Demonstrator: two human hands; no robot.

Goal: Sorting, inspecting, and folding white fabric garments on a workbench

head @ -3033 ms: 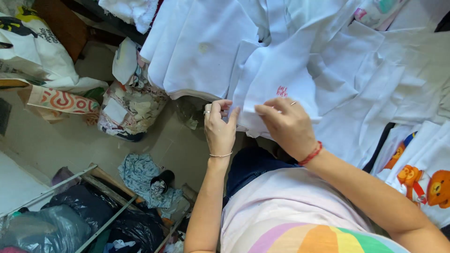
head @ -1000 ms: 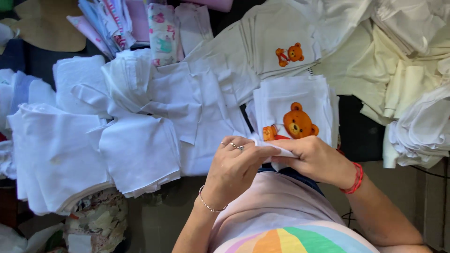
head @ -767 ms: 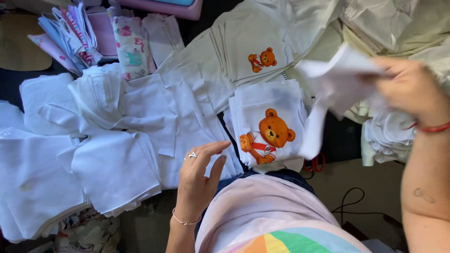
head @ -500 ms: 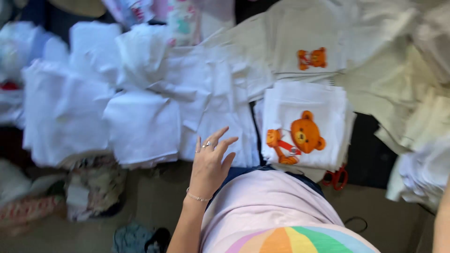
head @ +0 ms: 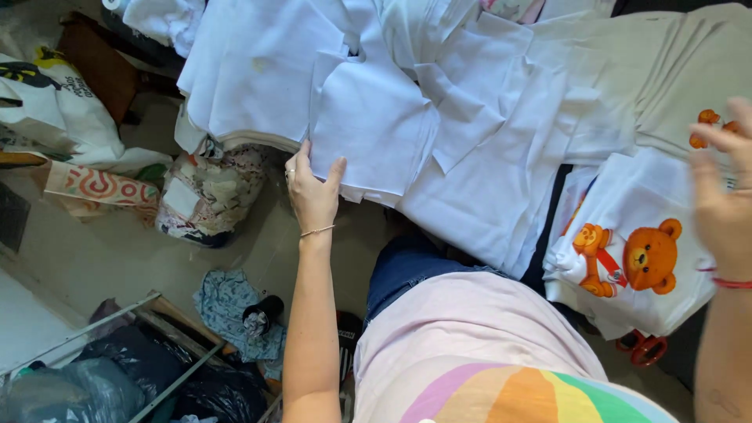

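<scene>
Left hand point(head: 312, 188) lies at the lower left corner of a stack of white fabric pieces point(head: 372, 129), thumb on top of the near edge and fingers curled under it, so the hand is pinching the corner of the stack. A thin bracelet sits on that wrist. Landmark for positions: this white stack. Left of it and overlapping it, a larger white pile point(head: 251, 74) hangs over the table edge. Right of it, more loose white cloth sheets point(head: 501, 157) lie spread and partly overlapping. Further right, a folded white garment with an orange bear print point(head: 634, 251) lies flat; above that, cream-coloured folded garments point(head: 674, 70). Right hand point(head: 724, 188) is raised well to the right of the stack, above the bear garment, fingers spread and blurred, holding nothing visible; a red cord is on the wrist. Below-left of the stack, on the floor, a bag of cloth scraps point(head: 207, 196) and a white printed bag point(head: 55, 110). Red-handled scissors point(head: 646, 348) show just below the bear garment.
</scene>
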